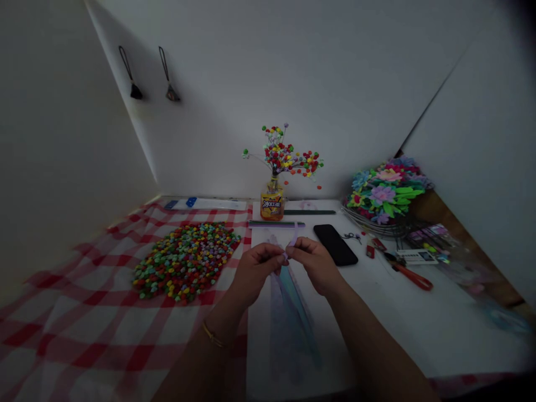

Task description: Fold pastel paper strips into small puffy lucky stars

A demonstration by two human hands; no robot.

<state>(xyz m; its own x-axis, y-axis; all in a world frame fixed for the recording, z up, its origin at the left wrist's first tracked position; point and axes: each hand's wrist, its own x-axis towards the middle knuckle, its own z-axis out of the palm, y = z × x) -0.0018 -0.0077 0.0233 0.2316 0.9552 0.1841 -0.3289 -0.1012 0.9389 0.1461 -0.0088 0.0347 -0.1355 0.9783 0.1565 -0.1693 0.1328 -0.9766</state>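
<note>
Between my two hands is a narrow light-purple paper strip (pixel 294 233), its free end sticking up above the fingertips. My left hand (pixel 262 267) pinches the strip's lower end, where a small fold or knot seems to sit, mostly covered by the fingers. Opposite it, my right hand (pixel 313 261) grips the same strip between thumb and forefinger, and the fingertips of both hands nearly meet. Below the hands, long pale blue and lilac paper strips (pixel 295 312) lie on the white surface. A pile of small folded paper stars (pixel 188 259) in many colours spreads out left of my left hand.
A drink bottle (pixel 272 204) holding stems of colourful stars stands by the wall. Right of my hands lie a black phone (pixel 335 244), orange-handled pliers (pixel 412 276) and a bunch of fuzzy craft flowers (pixel 385 192). A red-and-white checked cloth (pixel 96 329) covers the left side.
</note>
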